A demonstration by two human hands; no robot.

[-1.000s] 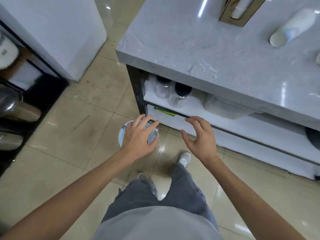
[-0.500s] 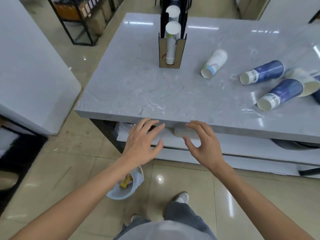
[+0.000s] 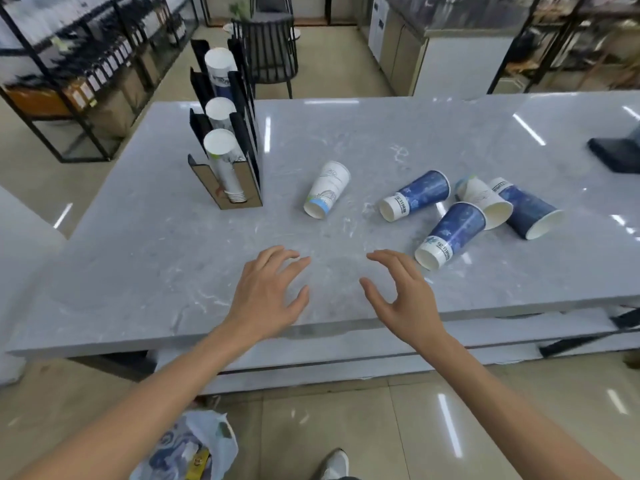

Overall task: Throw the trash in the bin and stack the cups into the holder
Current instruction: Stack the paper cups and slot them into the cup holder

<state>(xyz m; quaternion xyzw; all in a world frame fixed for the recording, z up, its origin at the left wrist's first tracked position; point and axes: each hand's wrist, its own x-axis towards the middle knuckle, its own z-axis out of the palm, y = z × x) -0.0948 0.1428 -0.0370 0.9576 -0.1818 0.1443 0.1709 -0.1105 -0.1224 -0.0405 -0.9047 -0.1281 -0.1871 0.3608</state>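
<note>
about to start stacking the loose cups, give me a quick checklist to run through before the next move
1. Both hands free: ok. Left hand and right hand hover open over the grey marble table, holding nothing.
2. Loose paper cups within reach: ok. The nearest dark blue paper cup lies on its side just beyond the right hand.
3. Cups separate: not ok. Three cups at the right touch or overlap around the white paper cup.
4. Black and brown cup holder upright: ok.
5. Room left in its slots: cannot tell.
6. Trash off the table: ok. Only the bin with a plastic liner holds any.
</note>
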